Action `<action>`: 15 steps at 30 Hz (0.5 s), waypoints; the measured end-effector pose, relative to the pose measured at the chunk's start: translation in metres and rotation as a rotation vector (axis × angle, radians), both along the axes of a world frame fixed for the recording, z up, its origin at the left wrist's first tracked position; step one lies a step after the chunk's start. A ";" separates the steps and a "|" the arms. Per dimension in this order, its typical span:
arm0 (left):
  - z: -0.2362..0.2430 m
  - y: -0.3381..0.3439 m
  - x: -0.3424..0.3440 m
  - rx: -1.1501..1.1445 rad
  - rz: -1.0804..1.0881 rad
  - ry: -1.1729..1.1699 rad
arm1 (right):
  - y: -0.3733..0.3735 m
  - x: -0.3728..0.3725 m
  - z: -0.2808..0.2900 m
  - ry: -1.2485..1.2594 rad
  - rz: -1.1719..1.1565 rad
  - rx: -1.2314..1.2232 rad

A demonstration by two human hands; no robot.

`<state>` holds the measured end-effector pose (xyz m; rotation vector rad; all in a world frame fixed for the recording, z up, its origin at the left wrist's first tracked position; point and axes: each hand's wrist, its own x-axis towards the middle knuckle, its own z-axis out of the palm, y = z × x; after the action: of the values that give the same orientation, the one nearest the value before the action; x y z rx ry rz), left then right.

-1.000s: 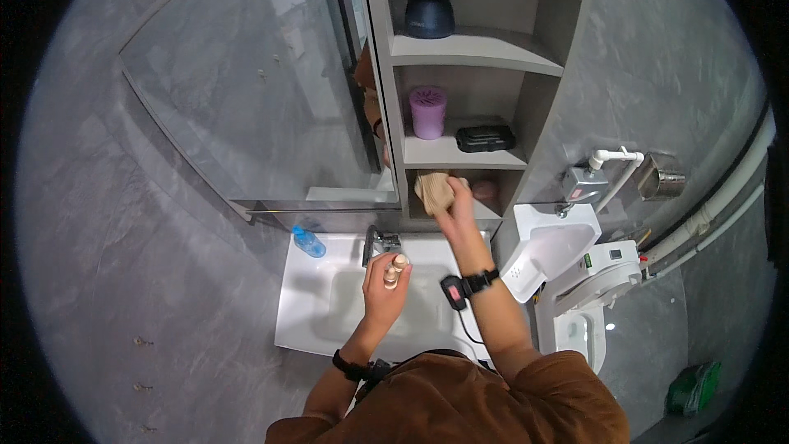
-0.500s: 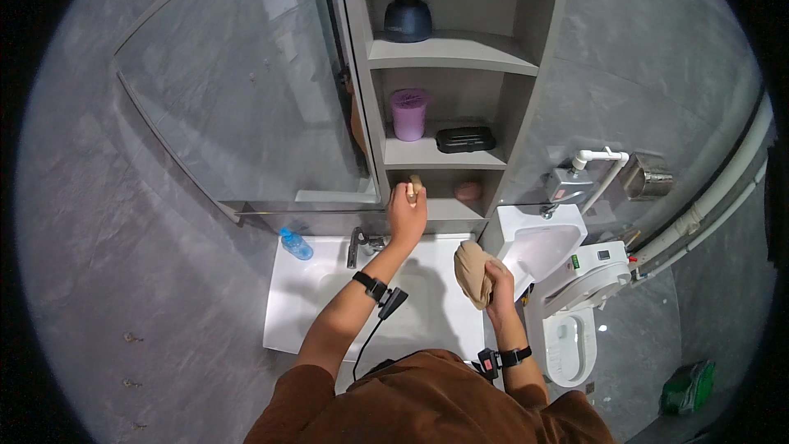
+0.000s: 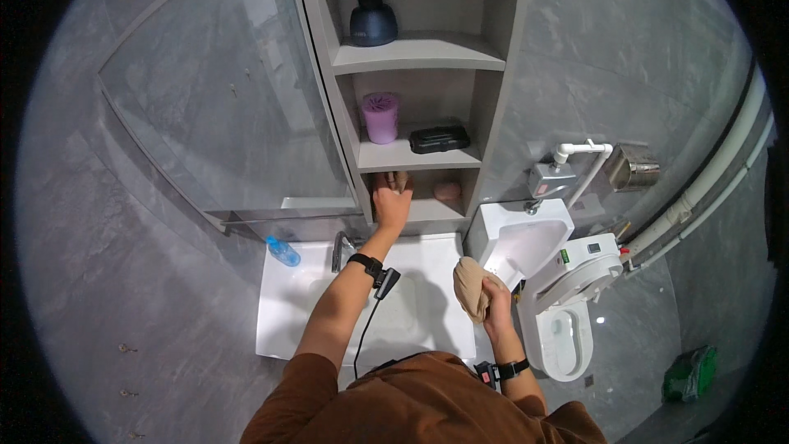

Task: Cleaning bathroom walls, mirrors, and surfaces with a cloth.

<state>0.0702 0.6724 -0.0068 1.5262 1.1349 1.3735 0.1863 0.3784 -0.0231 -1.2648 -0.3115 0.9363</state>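
Observation:
My left hand (image 3: 389,201) reaches into the lowest compartment of the grey shelf unit (image 3: 419,66). Its fingers are closed on a small tan object (image 3: 398,180) whose kind I cannot make out. A rounded pinkish thing (image 3: 448,191) rests to the right in that same compartment. Over the right side of the white washbasin, my right hand (image 3: 496,304) grips a bunched beige cloth (image 3: 471,288).
Above are a purple cup-shaped container (image 3: 380,118), a black case (image 3: 440,140) and a dark blue device (image 3: 372,16). A blue bottle (image 3: 283,252) stands by the faucet (image 3: 339,252) on the washbasin (image 3: 279,329). A urinal (image 3: 526,234) and toilet (image 3: 567,345) are right.
My left hand has gone deeper into the lowest compartment with the small tan object. The right hand still holds the cloth. The view has shifted slightly.

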 end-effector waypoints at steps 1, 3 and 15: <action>-0.002 -0.001 0.000 0.034 0.041 0.041 | -0.001 0.001 0.000 -0.014 0.003 0.004; -0.010 0.002 0.001 0.067 0.041 0.037 | -0.003 0.002 -0.003 -0.029 0.006 0.006; -0.041 -0.063 -0.011 0.138 0.099 0.112 | -0.011 -0.007 -0.008 0.036 0.026 -0.016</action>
<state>0.0588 0.6094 -0.0479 1.6821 1.2192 1.4741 0.1790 0.3676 -0.0315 -1.2593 -0.2933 0.9847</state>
